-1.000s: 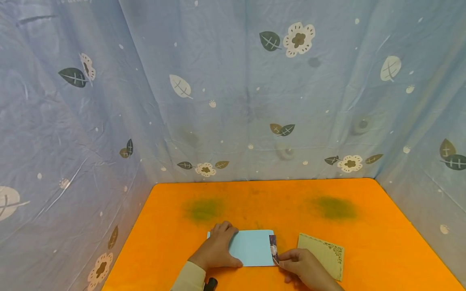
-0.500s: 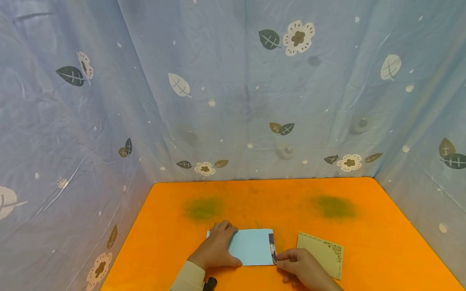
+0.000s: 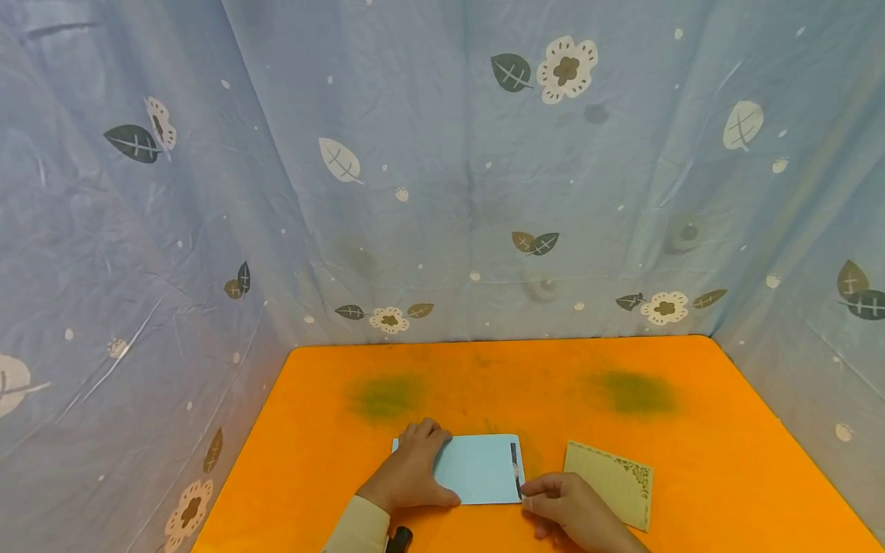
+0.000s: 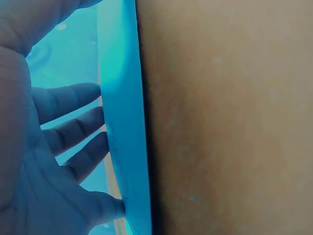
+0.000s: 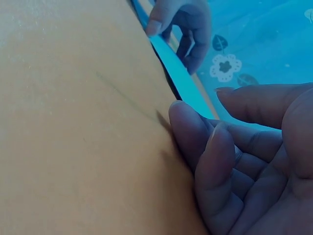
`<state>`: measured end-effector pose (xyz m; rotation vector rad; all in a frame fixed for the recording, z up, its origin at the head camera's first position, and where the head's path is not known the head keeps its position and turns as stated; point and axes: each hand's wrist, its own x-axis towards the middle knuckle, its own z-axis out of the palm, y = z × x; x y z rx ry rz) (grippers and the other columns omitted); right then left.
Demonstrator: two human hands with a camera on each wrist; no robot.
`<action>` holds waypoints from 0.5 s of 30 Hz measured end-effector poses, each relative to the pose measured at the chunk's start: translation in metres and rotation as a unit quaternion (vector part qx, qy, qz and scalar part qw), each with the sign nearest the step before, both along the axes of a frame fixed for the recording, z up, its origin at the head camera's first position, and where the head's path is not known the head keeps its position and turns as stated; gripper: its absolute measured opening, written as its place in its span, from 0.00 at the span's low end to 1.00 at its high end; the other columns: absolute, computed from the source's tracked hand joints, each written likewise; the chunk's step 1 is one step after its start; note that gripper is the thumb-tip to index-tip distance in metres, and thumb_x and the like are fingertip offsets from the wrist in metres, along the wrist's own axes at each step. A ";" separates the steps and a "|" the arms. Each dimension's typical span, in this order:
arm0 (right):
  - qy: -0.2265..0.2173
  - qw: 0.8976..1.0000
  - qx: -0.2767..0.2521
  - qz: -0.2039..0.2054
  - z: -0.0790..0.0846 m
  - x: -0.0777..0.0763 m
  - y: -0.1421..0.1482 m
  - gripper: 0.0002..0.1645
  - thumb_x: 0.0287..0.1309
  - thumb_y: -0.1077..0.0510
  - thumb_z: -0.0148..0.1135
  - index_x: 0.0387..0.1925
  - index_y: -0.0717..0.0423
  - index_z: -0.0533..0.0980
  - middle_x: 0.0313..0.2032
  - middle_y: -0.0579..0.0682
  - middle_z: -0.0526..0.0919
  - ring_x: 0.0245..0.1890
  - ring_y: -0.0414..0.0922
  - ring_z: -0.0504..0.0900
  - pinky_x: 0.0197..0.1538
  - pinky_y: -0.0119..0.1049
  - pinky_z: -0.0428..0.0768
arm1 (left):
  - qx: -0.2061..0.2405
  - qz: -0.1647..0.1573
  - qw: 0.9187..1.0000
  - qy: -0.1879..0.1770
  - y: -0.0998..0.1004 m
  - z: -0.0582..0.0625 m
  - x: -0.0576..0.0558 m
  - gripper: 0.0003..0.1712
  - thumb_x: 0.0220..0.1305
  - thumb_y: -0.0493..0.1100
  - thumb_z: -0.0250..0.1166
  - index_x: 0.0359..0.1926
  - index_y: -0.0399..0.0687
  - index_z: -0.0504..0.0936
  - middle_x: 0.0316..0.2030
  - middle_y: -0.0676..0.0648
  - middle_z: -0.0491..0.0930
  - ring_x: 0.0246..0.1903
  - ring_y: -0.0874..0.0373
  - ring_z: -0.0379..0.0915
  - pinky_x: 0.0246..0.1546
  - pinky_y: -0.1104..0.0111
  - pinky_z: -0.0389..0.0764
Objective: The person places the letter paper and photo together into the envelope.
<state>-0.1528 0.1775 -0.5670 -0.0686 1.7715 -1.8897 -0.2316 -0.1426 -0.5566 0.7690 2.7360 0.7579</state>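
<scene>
Orange tabletop (image 3: 477,380) is topped by a pale blue rectangle (image 3: 475,470), long axis left-to-right, its width spanned by the left grip (image 3: 413,470), digits apart. Whether the dark strip (image 3: 515,467), aligned front-to-back at the right end, is clamped by the right grip (image 3: 570,503) cannot be told.

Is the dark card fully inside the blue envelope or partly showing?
Partly showing: a narrow strip of dark card is visible at one end of the blue envelope, by the right hand.
</scene>
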 end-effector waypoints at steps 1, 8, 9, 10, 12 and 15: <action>0.002 1.000 0.000 0.000 0.000 0.000 0.000 0.20 0.79 0.61 0.62 0.60 0.74 0.78 0.41 0.56 0.88 0.29 0.44 0.82 0.29 0.31 0.75 | 0.000 0.000 1.000 0.000 0.000 0.000 0.000 0.54 0.48 0.68 0.86 0.70 0.46 0.79 0.60 0.53 0.70 0.58 0.51 0.62 0.53 0.58 0.79; 0.006 1.000 -0.002 0.002 -0.002 0.000 -0.002 0.19 0.79 0.61 0.63 0.60 0.74 0.78 0.40 0.56 0.88 0.28 0.44 0.83 0.28 0.31 0.75 | -0.001 0.000 1.000 0.001 0.000 0.000 0.000 0.54 0.48 0.68 0.86 0.70 0.46 0.79 0.60 0.54 0.70 0.58 0.51 0.62 0.53 0.58 0.79; 0.004 1.000 -0.003 0.002 -0.002 -0.001 -0.002 0.20 0.79 0.60 0.63 0.60 0.74 0.78 0.40 0.57 0.88 0.28 0.44 0.83 0.28 0.31 0.75 | 0.000 -0.001 1.000 0.001 0.000 0.000 0.000 0.54 0.48 0.68 0.86 0.70 0.46 0.79 0.60 0.54 0.70 0.57 0.52 0.62 0.53 0.58 0.79; 0.002 1.000 -0.004 0.002 -0.001 -0.001 -0.003 0.20 0.79 0.60 0.63 0.61 0.73 0.77 0.41 0.57 0.88 0.28 0.44 0.83 0.28 0.31 0.75 | 0.000 -0.001 1.000 0.000 0.000 0.000 0.000 0.54 0.48 0.68 0.86 0.70 0.46 0.79 0.60 0.54 0.70 0.57 0.52 0.62 0.53 0.58 0.78; -0.001 1.000 -0.006 0.002 -0.001 -0.001 -0.003 0.21 0.79 0.59 0.64 0.61 0.73 0.77 0.41 0.58 0.88 0.27 0.44 0.83 0.28 0.31 0.75 | 0.001 -0.001 1.000 0.000 0.000 -0.001 0.000 0.54 0.48 0.67 0.86 0.70 0.46 0.79 0.60 0.54 0.70 0.57 0.52 0.62 0.53 0.58 0.78; -0.003 1.000 -0.007 0.003 -0.001 -0.001 -0.003 0.22 0.78 0.58 0.65 0.62 0.73 0.76 0.42 0.58 0.88 0.27 0.44 0.83 0.27 0.31 0.74 | 0.002 -0.001 1.000 -0.001 0.000 -0.001 -0.001 0.54 0.49 0.67 0.86 0.70 0.46 0.79 0.60 0.54 0.70 0.57 0.51 0.62 0.53 0.58 0.78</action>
